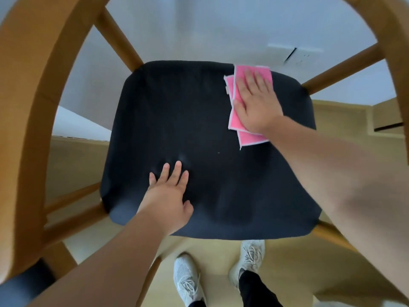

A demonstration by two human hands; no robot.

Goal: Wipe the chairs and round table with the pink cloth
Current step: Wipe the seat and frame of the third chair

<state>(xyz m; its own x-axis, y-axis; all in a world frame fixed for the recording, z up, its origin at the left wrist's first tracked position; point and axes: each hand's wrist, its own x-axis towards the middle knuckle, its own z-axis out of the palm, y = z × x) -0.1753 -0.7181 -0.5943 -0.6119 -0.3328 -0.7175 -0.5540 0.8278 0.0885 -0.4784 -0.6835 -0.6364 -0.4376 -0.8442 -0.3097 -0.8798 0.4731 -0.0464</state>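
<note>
room: pale wall point(221, 23) far, tan floor point(287, 273) near
chair point(26, 107): wooden curved frame, wraps both sides
seat point(188, 118): dark cushion, centre
pink cloth point(240, 103): folded, far-right seat corner
right hand point(257, 100): flat, fingers spread, pressing cloth
left hand point(170, 198): released, palm flat on near-left seat
shoes point(186, 280): white, near floor
</note>
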